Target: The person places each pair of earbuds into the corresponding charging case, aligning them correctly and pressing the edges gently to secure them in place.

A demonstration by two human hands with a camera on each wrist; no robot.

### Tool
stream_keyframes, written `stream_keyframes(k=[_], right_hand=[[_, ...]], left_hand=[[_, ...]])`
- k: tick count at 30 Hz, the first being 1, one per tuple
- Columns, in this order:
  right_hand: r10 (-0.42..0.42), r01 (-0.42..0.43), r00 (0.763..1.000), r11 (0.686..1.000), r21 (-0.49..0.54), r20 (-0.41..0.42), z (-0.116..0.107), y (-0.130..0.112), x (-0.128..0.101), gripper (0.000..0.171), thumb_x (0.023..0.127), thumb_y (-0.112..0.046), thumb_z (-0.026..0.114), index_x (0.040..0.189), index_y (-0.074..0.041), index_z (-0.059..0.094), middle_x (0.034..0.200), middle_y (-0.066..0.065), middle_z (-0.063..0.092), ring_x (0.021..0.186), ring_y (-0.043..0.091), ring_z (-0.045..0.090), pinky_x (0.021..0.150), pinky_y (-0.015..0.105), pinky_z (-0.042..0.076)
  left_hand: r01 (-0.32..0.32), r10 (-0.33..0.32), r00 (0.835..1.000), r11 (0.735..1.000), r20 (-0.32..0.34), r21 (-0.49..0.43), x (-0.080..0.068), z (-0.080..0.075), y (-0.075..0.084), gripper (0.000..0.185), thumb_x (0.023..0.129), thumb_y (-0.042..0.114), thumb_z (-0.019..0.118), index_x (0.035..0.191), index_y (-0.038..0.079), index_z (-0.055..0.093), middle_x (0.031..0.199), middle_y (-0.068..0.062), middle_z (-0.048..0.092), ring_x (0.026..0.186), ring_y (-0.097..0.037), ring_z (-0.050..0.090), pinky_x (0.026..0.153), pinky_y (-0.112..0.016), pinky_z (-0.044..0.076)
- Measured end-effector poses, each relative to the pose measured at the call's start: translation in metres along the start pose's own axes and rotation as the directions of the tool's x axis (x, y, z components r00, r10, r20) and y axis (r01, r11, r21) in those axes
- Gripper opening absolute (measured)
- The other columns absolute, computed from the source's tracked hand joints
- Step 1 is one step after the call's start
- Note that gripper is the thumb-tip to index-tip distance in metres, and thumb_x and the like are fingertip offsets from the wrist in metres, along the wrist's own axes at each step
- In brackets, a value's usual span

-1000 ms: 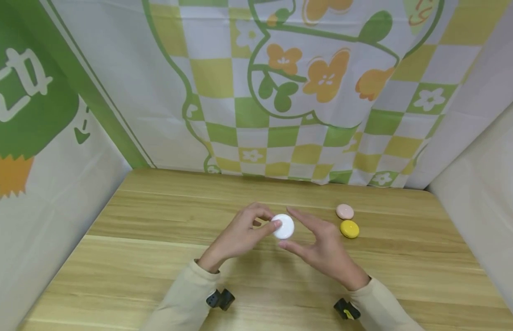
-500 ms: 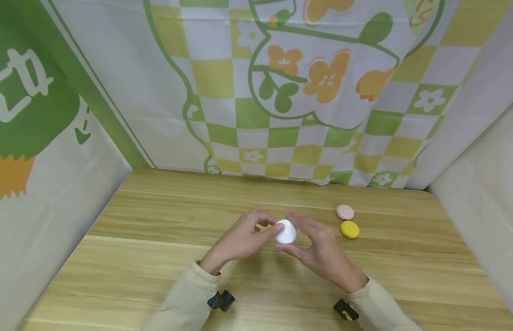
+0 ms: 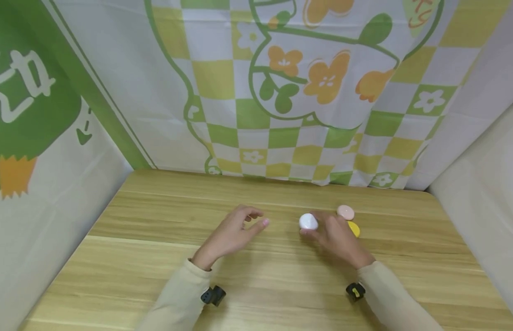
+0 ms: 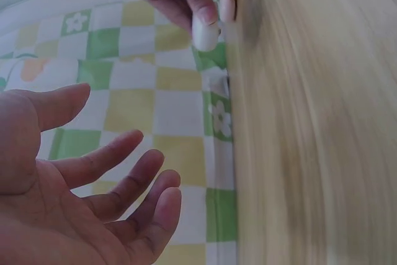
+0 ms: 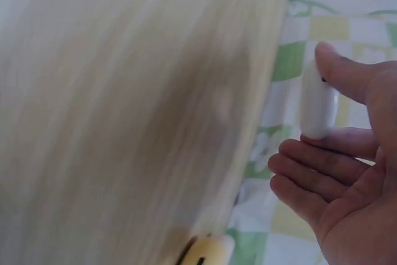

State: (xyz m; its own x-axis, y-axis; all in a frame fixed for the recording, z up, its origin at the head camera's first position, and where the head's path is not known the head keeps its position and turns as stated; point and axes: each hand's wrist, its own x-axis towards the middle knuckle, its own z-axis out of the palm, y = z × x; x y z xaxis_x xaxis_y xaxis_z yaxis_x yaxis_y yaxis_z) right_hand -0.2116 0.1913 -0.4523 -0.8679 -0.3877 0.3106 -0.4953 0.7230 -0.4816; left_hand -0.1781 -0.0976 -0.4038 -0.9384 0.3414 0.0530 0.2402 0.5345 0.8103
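Observation:
A glossy white round disc-like case [image 3: 308, 221] is pinched at its edge between the thumb and fingers of my right hand [image 3: 337, 236]. The right wrist view shows that white case [image 5: 318, 100] edge-on, with the thumb on one end and the index finger on the other. To the left, my left hand [image 3: 231, 232] hovers over the table with nothing in it, its fingers loosely bent, as the left wrist view of this hand [image 4: 93, 178] also shows. Just beyond the right hand lie a pink round case [image 3: 345, 212] and a yellow one [image 3: 354, 229], partly hidden by that hand.
Everything is above or on a light wood-grain table [image 3: 157, 276]. A checkered green, yellow and white cloth [image 3: 289, 138] hangs behind its back edge, with pale fabric walls at both sides. Small black devices [image 3: 213, 295] are strapped at both wrists.
The white case has passed from the left hand's pinch to the right hand, which has carried it rightward toward the pink and yellow cases. The left hand has let go and drawn back left.

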Motion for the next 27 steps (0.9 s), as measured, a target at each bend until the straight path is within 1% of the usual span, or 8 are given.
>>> stream_keyframes(k=[2, 4, 9, 13, 18, 22, 26, 27], right_hand=[[0.042, -0.041, 0.999, 0.999, -0.019, 0.03, 0.001, 0.007, 0.002, 0.027, 0.086, -0.026, 0.084, 0.106, -0.01, 0.074, 0.091, -0.002, 0.072, 0.085, 0.014, 0.067, 0.076, 0.037, 0.055], [0.058, -0.056, 0.997, 0.998, -0.034, 0.052, 0.003, 0.013, 0.003, 0.022, 0.087, -0.026, 0.083, 0.101, -0.012, 0.074, 0.086, -0.004, 0.069, 0.079, 0.012, 0.063, 0.072, 0.034, 0.053], [0.026, -0.02, 0.998, 0.993, -0.119, 0.052, 0.006, 0.021, 0.007, 0.022, 0.084, -0.024, 0.086, 0.091, -0.009, 0.071, 0.077, -0.002, 0.064, 0.069, 0.013, 0.056, 0.063, 0.034, 0.048], [0.047, -0.035, 0.997, 0.984, -0.175, 0.063, 0.007, 0.023, 0.009, 0.024, 0.084, -0.023, 0.085, 0.086, -0.007, 0.068, 0.073, 0.0, 0.06, 0.064, 0.015, 0.052, 0.059, 0.035, 0.046], [0.091, -0.071, 0.993, 0.967, -0.244, 0.072, 0.006, 0.023, 0.012, 0.026, 0.087, -0.024, 0.083, 0.088, -0.003, 0.068, 0.079, 0.006, 0.063, 0.066, 0.02, 0.056, 0.059, 0.04, 0.049], [0.11, -0.083, 0.991, 0.953, -0.292, 0.075, 0.005, 0.023, 0.016, 0.03, 0.088, -0.026, 0.081, 0.091, 0.001, 0.068, 0.083, 0.011, 0.065, 0.07, 0.024, 0.06, 0.061, 0.044, 0.051], [0.12, -0.091, 0.989, 0.956, -0.28, 0.088, 0.002, 0.023, 0.016, 0.032, 0.088, -0.029, 0.08, 0.093, 0.001, 0.068, 0.089, 0.013, 0.067, 0.074, 0.026, 0.062, 0.064, 0.045, 0.052], [0.121, -0.094, 0.989, 0.959, -0.268, 0.087, 0.0, 0.023, 0.015, 0.035, 0.089, -0.03, 0.08, 0.097, 0.002, 0.068, 0.094, 0.015, 0.068, 0.079, 0.028, 0.064, 0.069, 0.046, 0.053]], left_hand=[[0.007, -0.007, 1.0, 1.0, -0.003, 0.004, 0.0, -0.001, -0.004, 0.045, 0.103, 0.038, 0.061, 0.132, 0.004, 0.063, 0.13, -0.014, 0.057, 0.121, -0.037, 0.054, 0.096, -0.053, 0.049], [0.016, -0.016, 1.0, 1.0, -0.006, 0.005, 0.001, -0.001, -0.006, 0.045, 0.103, 0.038, 0.061, 0.133, 0.005, 0.063, 0.131, -0.013, 0.058, 0.121, -0.037, 0.054, 0.096, -0.052, 0.049], [0.02, -0.019, 1.0, 1.0, -0.017, 0.01, 0.002, -0.001, -0.01, 0.044, 0.103, 0.036, 0.061, 0.132, 0.003, 0.063, 0.13, -0.015, 0.058, 0.121, -0.038, 0.054, 0.096, -0.053, 0.048], [0.021, -0.021, 1.0, 0.999, -0.009, 0.026, 0.002, -0.002, -0.012, 0.046, 0.103, 0.037, 0.06, 0.133, 0.002, 0.062, 0.13, -0.015, 0.058, 0.12, -0.037, 0.054, 0.096, -0.053, 0.049], [0.023, -0.022, 1.0, 0.999, -0.009, 0.033, 0.003, -0.004, -0.012, 0.045, 0.103, 0.036, 0.061, 0.133, 0.002, 0.062, 0.13, -0.017, 0.058, 0.12, -0.037, 0.053, 0.096, -0.054, 0.049], [0.023, -0.022, 1.0, 0.999, -0.018, 0.043, 0.005, -0.007, -0.013, 0.045, 0.103, 0.034, 0.062, 0.134, 0.002, 0.061, 0.129, -0.018, 0.057, 0.12, -0.038, 0.053, 0.096, -0.053, 0.048], [0.008, -0.004, 0.999, 0.996, -0.041, 0.09, 0.008, -0.012, -0.018, 0.048, 0.102, 0.033, 0.062, 0.135, -0.001, 0.059, 0.129, -0.02, 0.057, 0.12, -0.04, 0.052, 0.097, -0.054, 0.047], [0.0, 0.006, 0.999, 0.993, -0.053, 0.115, 0.009, -0.014, -0.02, 0.049, 0.102, 0.033, 0.062, 0.136, -0.002, 0.059, 0.13, -0.021, 0.057, 0.121, -0.04, 0.052, 0.098, -0.054, 0.047]])
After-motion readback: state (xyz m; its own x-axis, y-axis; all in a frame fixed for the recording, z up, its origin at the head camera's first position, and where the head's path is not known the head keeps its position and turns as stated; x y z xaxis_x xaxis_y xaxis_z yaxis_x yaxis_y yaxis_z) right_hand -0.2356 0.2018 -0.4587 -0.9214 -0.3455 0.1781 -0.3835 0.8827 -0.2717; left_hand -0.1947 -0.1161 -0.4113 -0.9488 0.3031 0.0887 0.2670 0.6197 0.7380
